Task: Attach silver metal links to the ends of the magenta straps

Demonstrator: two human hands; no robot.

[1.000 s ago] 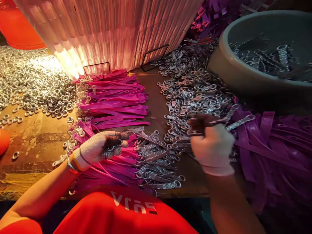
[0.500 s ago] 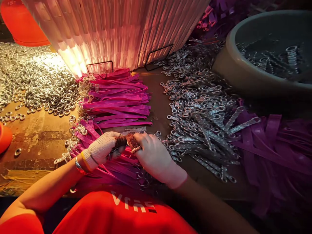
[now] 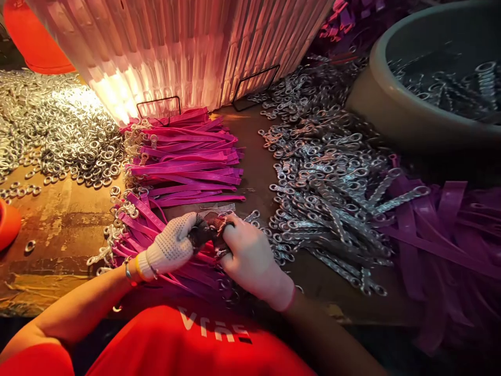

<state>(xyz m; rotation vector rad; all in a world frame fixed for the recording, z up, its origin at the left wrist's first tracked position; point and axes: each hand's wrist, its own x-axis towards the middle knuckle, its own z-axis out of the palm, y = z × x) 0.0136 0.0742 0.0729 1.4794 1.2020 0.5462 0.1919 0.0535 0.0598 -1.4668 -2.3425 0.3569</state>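
Note:
My left hand [image 3: 172, 245], in a white dotted glove with a yellow cuff edge, is closed on one side of a dark brown knitted cloth piece [image 3: 213, 224]. On the other side my right hand [image 3: 250, 256], in a whitish glove, pinches the same piece, its fingertips partly hidden by dark material. Both hands are close together above magenta straps [image 3: 183, 162] with metal rings at their left ends. The exact shape of the brown piece cannot be made out.
Loose metal rings [image 3: 86, 141] are heaped at the left. Braided metal links [image 3: 332, 183] lie to the right, beside a large grey basin [image 3: 376, 78]. A corrugated panel [image 3: 188, 52] stands behind the straps. Purple straps [image 3: 442, 230] spread at far right; an orange container [image 3: 39, 42] is upper left.
Both hands have turned around the brown piece, and its darker part now shows between them. The left thumb has come up into view. The view has shifted slightly.

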